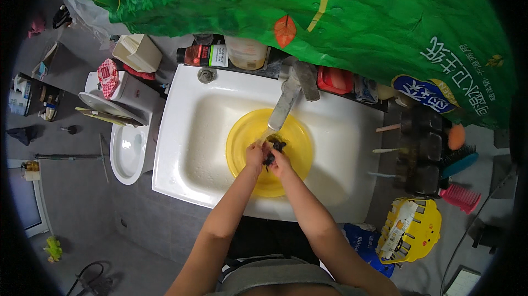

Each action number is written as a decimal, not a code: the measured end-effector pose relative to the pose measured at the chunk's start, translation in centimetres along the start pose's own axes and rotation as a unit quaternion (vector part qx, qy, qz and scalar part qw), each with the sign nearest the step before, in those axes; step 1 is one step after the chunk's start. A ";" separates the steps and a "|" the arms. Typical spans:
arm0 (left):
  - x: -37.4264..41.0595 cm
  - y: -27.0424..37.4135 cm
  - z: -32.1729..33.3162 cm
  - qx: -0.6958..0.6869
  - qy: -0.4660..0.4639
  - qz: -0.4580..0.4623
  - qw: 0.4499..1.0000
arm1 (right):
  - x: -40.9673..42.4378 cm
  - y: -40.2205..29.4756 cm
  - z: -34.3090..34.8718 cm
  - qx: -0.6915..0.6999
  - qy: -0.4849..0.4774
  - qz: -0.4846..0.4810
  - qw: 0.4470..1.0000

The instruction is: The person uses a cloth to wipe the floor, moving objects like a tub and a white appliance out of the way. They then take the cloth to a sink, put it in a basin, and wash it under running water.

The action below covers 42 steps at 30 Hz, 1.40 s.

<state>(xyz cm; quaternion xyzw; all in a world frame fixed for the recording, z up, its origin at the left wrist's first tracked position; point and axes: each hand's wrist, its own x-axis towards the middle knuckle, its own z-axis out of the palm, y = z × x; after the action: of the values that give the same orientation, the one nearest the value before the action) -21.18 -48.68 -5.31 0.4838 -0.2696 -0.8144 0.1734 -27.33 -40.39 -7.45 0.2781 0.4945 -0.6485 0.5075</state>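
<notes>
Water runs from the faucet onto my hands over a yellow plastic basin. The basin sits inside the white sink. Between my hands is a small dark, wet item, perhaps cloth; its exact kind is unclear. My left hand is at the item's left side, under the stream, with its fingers curled. Gripping the item from the right is my right hand. Both hands are close together, and my fingers partly hide the item.
Bottles, including a dark red one, and a red soap box line the ledge behind the sink. A green printed plastic sheet hangs above. A toilet stands left; a toothbrush holder and yellow basket are right.
</notes>
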 end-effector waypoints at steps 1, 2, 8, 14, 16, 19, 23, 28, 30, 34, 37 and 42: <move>-0.6 0.1 0.6 0.066 0.002 0.043 0.997 | -0.2 -0.8 0.5 0.013 -0.005 0.003 1.000; -1.1 0.1 1.5 0.104 0.041 0.067 0.991 | 1.7 -0.5 0.0 0.044 -0.033 -0.018 0.998; -1.3 1.6 0.8 0.377 0.033 0.145 0.914 | -1.2 -0.6 3.1 0.066 -0.020 0.029 0.997; -1.6 3.0 0.6 0.487 0.045 0.182 0.853 | -3.1 -1.3 2.7 -0.054 -0.011 -0.046 0.997; -1.6 3.0 0.6 0.533 0.009 0.194 0.824 | -3.7 -1.1 2.8 -0.029 -0.005 -0.052 0.998; -2.8 4.2 1.9 0.580 -0.054 0.177 0.794 | -2.9 -0.8 1.3 -0.072 0.028 -0.088 0.993; -1.7 3.2 1.4 0.604 -0.007 0.218 0.766 | -3.3 -0.5 1.2 -0.078 0.041 -0.108 0.990; 1.8 0.1 -2.5 0.372 0.018 0.143 0.917 | -4.6 -0.6 2.1 -0.296 0.047 -0.209 0.931; 1.2 0.4 -2.2 0.372 0.014 0.142 0.917 | -4.1 -1.0 0.9 -0.438 0.034 -0.301 0.846; -1.5 2.4 -0.5 0.395 0.019 0.220 0.892 | -4.9 -2.1 0.0 -0.543 0.078 -0.418 0.724; -1.1 3.2 -1.3 0.335 0.012 0.215 0.917 | -3.1 -2.9 -1.8 -0.468 0.101 -0.448 0.755; -2.3 7.0 -2.1 0.386 -0.167 0.148 0.895 | -3.5 -7.7 -3.5 -0.423 0.100 -0.401 0.806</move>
<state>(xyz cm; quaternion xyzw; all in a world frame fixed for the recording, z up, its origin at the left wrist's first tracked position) -18.11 -53.56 -0.30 0.3243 -0.6561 -0.6800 0.0438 -33.88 -35.82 -2.89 -0.1239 0.8351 -0.4900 0.2172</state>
